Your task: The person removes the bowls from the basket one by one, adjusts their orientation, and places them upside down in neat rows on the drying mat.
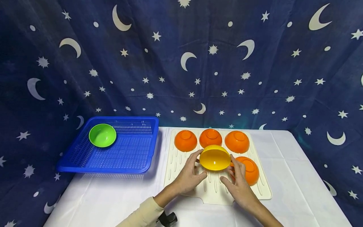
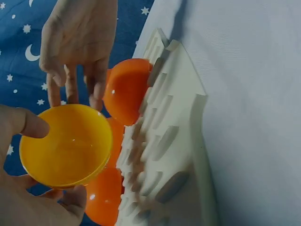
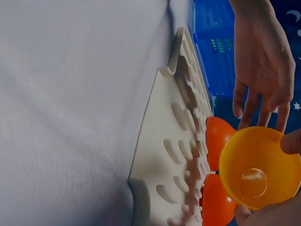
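A yellow bowl [image 1: 214, 160] is raised above the cream drainer tray [image 1: 208, 197], tilted with its opening towards me. My left hand [image 1: 187, 177] holds it at the left side and my right hand [image 1: 241, 188] at the right. In the left wrist view, the left fingers curve around the bowl's [image 2: 70, 146] outside, with the thumb in front of its opening. The right wrist view shows the right thumb likewise before the bowl [image 3: 256, 162]. Behind it, three orange bowls stand upside down in a row, the middle one [image 1: 210, 137] nearest. Another orange bowl [image 1: 249, 171] sits upside down beside my right hand, partly hidden.
A blue mesh basket [image 1: 129, 168] stands at the left, with a green bowl [image 1: 102, 135] lying inside near its back left corner. The white cloth-covered table [image 1: 286, 170] stretches around the tray. A dark blue star-patterned curtain [image 1: 170, 63] hangs behind the table and along its sides.
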Motion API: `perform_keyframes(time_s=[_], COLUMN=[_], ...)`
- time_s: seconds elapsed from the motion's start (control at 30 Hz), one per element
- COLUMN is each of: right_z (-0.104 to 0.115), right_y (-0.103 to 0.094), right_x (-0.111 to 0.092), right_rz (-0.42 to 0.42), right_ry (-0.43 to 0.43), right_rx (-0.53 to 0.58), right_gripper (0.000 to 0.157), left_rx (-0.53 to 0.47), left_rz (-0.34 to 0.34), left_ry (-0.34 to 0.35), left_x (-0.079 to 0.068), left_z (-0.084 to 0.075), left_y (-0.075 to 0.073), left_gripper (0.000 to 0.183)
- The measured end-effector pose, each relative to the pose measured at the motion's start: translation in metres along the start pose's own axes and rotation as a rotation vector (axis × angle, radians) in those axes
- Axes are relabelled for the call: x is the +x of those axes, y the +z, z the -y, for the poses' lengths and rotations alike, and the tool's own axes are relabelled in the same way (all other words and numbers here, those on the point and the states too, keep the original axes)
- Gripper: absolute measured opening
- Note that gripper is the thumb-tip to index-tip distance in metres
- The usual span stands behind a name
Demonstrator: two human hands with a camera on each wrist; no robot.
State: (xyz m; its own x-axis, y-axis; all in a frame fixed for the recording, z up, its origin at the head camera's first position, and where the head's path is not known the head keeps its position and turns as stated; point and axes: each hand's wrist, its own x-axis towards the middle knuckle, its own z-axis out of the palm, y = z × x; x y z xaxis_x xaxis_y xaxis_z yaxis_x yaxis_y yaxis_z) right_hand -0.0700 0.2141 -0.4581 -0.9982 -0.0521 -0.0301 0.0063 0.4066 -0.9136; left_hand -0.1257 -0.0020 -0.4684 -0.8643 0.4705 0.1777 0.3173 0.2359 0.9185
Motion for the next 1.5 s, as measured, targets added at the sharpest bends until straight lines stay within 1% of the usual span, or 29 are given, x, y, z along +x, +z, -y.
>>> perform_keyframes(time_s=[0.1,0.17,0.27,0.37,0.47,0.57,0.63,0.7,0.8,0.87,0.9,0.97,1.03,1.17,1.27,1.4,1.5], right_z=[-0.002,-0.004,-0.008,-0.013,-0.019,-0.022,-0.024,-0.025,-0.027,-0.029,-0.029,-0.029,-0.03,-0.032,-0.033,-0.034,-0.034], right_y=[0.0,0.0,0.002,0.005,0.01,0.016,0.02,0.024,0.03,0.034,0.035,0.038,0.04,0.043,0.045,0.045,0.046], right_x=[0.002,0.003,0.004,0.004,0.002,-0.004,-0.008,-0.013,-0.019,-0.023,-0.024,-0.026,-0.027,-0.028,-0.028,-0.03,-0.03], right_rz=[-0.014,-0.01,0.019,0.046,0.07,0.103,0.119,0.111,0.078,0.061,0.065,0.08,0.099,0.109,0.12,0.136,0.143], right_ry=[-0.039,-0.05,-0.049,-0.018,0.005,0.038,0.063,0.073,0.072,0.083,0.093,0.116,0.137,0.139,0.129,0.129,0.131], right_rx=[-0.023,-0.043,-0.042,-0.043,-0.03,-0.012,-0.026,-0.065,-0.146,-0.201,-0.217,-0.243,-0.253,-0.26,-0.274,-0.324,-0.349], right_gripper=[0.086,0.085,0.084,0.085,0.086,0.092,0.095,0.096,0.096,0.096,0.097,0.098,0.099,0.102,0.104,0.106,0.107], left_rx=[-0.065,-0.102,-0.115,-0.078,-0.043,-0.019,0.004,0.068,0.188,0.263,0.284,0.31,0.311,0.374,0.424,0.408,0.368], left_rz=[0.02,0.03,0.035,0.065,0.12,0.163,0.188,0.214,0.281,0.303,0.307,0.303,0.296,0.33,0.349,0.369,0.396], left_ry=[-0.016,-0.031,-0.044,-0.071,-0.1,-0.12,-0.131,-0.136,-0.138,-0.135,-0.14,-0.149,-0.16,-0.149,-0.124,-0.118,-0.127], left_x=[0.0,-0.001,-0.002,-0.006,-0.012,-0.019,-0.023,-0.025,-0.026,-0.025,-0.025,-0.024,-0.024,-0.023,-0.022,-0.022,-0.024], left_z=[0.003,0.005,0.008,0.011,0.014,0.016,0.016,0.015,0.012,0.01,0.009,0.008,0.007,0.007,0.008,0.011,0.012], left_y=[0.003,0.004,0.006,0.005,0.003,0.003,0.002,0.001,0.0,0.001,0.001,0.002,0.003,0.004,0.004,0.006,0.007], left_gripper=[0.076,0.073,0.068,0.065,0.066,0.068,0.067,0.057,0.044,0.036,0.035,0.034,0.033,0.035,0.035,0.032,0.032])
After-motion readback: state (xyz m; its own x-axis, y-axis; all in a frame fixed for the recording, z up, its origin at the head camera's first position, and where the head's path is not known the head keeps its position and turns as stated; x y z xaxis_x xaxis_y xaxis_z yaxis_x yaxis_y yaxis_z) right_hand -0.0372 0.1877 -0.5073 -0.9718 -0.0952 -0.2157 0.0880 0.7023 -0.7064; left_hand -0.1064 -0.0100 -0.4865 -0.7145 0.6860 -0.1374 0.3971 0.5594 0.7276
